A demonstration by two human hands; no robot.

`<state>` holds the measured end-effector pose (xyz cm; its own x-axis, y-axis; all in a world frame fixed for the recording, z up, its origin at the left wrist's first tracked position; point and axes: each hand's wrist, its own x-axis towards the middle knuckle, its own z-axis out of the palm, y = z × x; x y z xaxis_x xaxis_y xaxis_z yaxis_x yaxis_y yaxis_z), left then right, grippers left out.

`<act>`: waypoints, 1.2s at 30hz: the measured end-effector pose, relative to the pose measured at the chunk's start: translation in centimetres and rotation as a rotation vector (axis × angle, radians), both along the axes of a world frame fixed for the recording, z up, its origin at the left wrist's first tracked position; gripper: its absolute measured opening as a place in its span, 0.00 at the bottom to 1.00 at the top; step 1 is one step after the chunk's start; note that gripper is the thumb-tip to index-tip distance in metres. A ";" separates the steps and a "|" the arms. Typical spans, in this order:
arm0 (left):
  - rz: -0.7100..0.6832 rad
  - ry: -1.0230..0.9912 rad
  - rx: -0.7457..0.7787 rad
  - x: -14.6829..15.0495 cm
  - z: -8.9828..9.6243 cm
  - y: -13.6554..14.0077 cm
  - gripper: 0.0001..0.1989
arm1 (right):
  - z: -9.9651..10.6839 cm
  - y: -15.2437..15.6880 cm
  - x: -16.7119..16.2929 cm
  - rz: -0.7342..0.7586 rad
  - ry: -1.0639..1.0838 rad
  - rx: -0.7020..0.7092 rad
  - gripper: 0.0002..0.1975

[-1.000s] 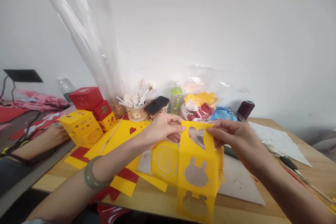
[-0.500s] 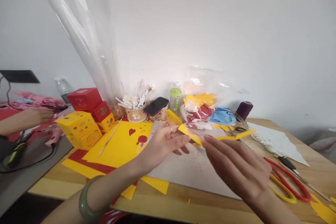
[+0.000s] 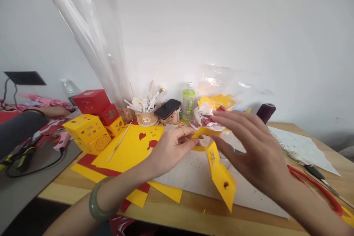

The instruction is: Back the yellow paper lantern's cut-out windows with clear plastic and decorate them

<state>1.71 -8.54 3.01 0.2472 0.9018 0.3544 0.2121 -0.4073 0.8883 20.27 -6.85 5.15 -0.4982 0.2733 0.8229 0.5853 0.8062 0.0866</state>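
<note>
Here, yellow paper point(image 3: 222, 177) in left hand point(image 3: 170, 149), tip near board edge point(image 3: 257, 207)

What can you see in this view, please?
strip: 1, yellow, in left hand
boxes: 4+, red and yellow, left
sheets: several, yellow and red, left
stick: 1, pale, on sheets
board: 1, grey, centre
baskets: 2+, tan, back
phone: 1, black, back
bottles: 2, green and clear, back
bag: 1+, clear, back
spool: 1, purple, right
roll: 1, clear, left
corded tool: 1, pink, left
pliers: 1, yellow-black, left
handles: 2+, red and black, right
paper: 1, white, right
table: 1, tan, below
co-worker's arm: 1, dark-sleeved, left
left hand: 1, green-bangled, centre
right hand: 1, bare, centre
</note>
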 end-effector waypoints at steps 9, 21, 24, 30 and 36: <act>0.126 -0.192 -0.044 -0.7 2.9 0.7 0.13 | 4.3 1.2 -0.2 0.079 0.223 -1.020 0.11; 0.135 -0.302 -0.054 -0.1 3.0 0.5 0.03 | 4.9 0.3 -0.6 0.100 0.239 -0.970 0.06; 0.100 -0.260 -0.010 0.5 3.2 0.0 0.03 | 5.3 0.1 -1.3 0.097 0.229 -0.979 0.06; 0.098 -0.296 0.017 1.2 2.6 -0.1 0.01 | 5.0 -0.1 -1.5 0.125 0.291 -0.983 0.09; 0.106 -0.316 -0.015 1.6 1.6 0.5 0.03 | 4.2 0.4 -1.2 0.119 0.300 -1.024 0.09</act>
